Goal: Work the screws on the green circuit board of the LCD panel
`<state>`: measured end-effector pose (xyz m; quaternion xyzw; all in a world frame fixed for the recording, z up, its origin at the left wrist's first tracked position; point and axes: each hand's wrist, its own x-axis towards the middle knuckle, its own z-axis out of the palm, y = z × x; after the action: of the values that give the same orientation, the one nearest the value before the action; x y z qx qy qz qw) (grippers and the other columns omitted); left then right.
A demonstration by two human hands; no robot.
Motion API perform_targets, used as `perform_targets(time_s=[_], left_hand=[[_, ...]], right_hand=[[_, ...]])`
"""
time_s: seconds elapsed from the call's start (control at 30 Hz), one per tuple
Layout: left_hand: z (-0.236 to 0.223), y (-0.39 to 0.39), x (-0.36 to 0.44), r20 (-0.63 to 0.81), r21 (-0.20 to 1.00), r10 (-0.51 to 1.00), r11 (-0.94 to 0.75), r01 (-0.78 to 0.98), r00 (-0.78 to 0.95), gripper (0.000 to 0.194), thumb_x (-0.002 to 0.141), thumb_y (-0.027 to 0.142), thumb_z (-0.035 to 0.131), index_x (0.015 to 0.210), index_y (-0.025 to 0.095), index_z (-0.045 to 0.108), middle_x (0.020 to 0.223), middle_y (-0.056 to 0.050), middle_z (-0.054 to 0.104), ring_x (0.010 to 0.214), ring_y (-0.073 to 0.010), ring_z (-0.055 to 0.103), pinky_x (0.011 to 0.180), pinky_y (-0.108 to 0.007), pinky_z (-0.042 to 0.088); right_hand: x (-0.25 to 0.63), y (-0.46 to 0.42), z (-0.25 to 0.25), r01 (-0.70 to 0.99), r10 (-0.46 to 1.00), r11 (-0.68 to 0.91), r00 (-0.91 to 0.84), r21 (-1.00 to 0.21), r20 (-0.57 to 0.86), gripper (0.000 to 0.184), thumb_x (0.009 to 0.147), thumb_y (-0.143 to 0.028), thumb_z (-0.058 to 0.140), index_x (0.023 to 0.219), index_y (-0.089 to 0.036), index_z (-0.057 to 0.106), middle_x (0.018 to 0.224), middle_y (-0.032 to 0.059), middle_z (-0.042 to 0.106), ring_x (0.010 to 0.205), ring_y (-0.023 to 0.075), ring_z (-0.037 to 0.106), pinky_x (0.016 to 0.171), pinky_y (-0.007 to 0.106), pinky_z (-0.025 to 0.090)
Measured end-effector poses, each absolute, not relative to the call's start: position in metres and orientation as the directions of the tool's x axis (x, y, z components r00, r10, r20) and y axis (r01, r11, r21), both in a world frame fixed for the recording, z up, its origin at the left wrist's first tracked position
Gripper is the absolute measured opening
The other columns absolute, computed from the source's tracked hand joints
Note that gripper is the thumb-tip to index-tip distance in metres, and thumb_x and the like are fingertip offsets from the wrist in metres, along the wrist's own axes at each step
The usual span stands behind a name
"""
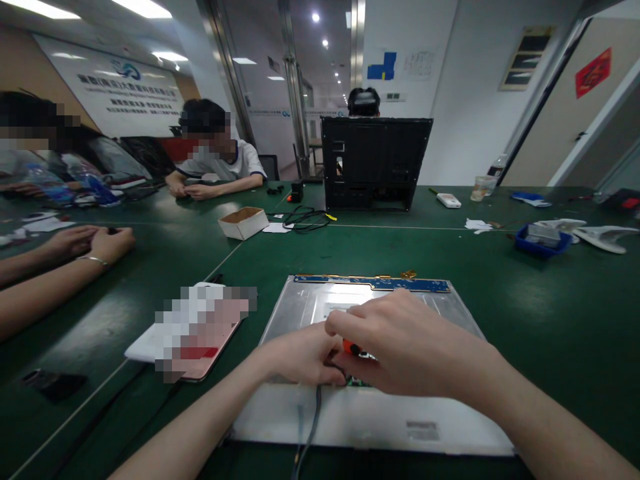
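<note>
A flat display panel point(280, 417) lies metal back up on the green table in front of me. Along its far edge runs a blue circuit strip point(345, 283). My right hand point(400, 337) is closed around a screwdriver point(351, 347) with an orange and black handle, held over the panel's middle; the tip is hidden. Beside it, my left hand point(305, 353) has thumb and fingers pressed together at a green circuit board point(357, 383), mostly covered by my hands. What the left fingers pinch cannot be made out. A dark cable point(316, 420) runs from there towards me.
Left of the panel lie a white item and a pink phone point(210, 357). Beyond are an open box point(244, 223), black cables point(305, 219), an upright black frame point(376, 163) and a blue tray point(543, 240). A co-worker's hands point(105, 243) rest at left; other people sit around.
</note>
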<state>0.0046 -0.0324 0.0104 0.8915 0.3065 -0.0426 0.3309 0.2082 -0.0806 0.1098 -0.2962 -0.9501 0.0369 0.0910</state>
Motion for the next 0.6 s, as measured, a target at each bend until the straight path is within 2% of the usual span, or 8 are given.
perform_targets(time_s=[0.13,0.3,0.6], left_hand=[[0.0128,-0.0319,0.0049,-0.283,0.566,0.515,-0.591,0.574,0.809,0.010,0.083,0.028,0.069,0.086,0.018,0.070,0.082,-0.002,0.067,0.078,-0.0220,0.062,0.064,-0.027,0.046],[0.0144,-0.0303,0.0058,-0.255,0.593,0.514,-0.586,0.553,0.819,0.006,0.079,0.022,0.069,0.083,0.017,0.068,0.078,-0.001,0.065,0.074,-0.0213,0.061,0.060,-0.026,0.043],[0.0127,-0.0285,0.0032,-0.289,0.595,0.517,-0.563,0.574,0.806,0.008,0.079,0.021,0.069,0.085,0.017,0.071,0.075,-0.002,0.066,0.071,-0.0207,0.061,0.057,-0.025,0.042]], right_hand=[[0.2088,-0.0813,0.1110,0.550,0.568,0.822,-0.810,-0.149,0.147,0.009,0.097,-0.028,0.058,0.098,-0.019,0.056,0.083,0.0017,0.070,0.063,0.0136,0.055,0.054,0.028,0.020],[0.2103,-0.0834,0.1137,0.523,0.549,0.832,-0.824,-0.183,0.140,0.018,0.090,-0.023,0.061,0.105,-0.019,0.054,0.090,0.0022,0.067,0.064,0.0140,0.052,0.053,0.027,0.022],[0.2089,-0.0809,0.1091,0.540,0.557,0.830,-0.812,-0.140,0.176,0.008,0.093,-0.021,0.056,0.100,-0.020,0.053,0.086,0.0007,0.068,0.062,0.0137,0.053,0.052,0.027,0.020]])
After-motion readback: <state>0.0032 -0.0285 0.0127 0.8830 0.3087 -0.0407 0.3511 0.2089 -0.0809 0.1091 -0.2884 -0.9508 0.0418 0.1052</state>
